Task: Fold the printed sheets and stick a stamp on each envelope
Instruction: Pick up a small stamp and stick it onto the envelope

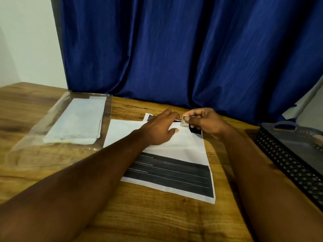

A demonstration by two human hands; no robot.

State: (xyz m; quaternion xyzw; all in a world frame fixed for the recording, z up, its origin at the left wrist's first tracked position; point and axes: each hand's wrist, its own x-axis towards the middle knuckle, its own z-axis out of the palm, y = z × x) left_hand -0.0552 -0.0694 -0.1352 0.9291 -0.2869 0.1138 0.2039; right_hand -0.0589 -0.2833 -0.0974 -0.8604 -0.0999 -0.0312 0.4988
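A dark blue pleated curtain (174,49) blocks passage beyond the left hand (157,130) and right hand (208,122). A black perforated plastic basket (288,165) stands rightward and a clear plastic packet (75,119) leftward, with bare wooden table (148,215) nearer.

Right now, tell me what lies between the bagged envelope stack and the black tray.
In the head view: the printed sheet with a white envelope on it, the left hand resting on the envelope, the right hand pinching a stamp.
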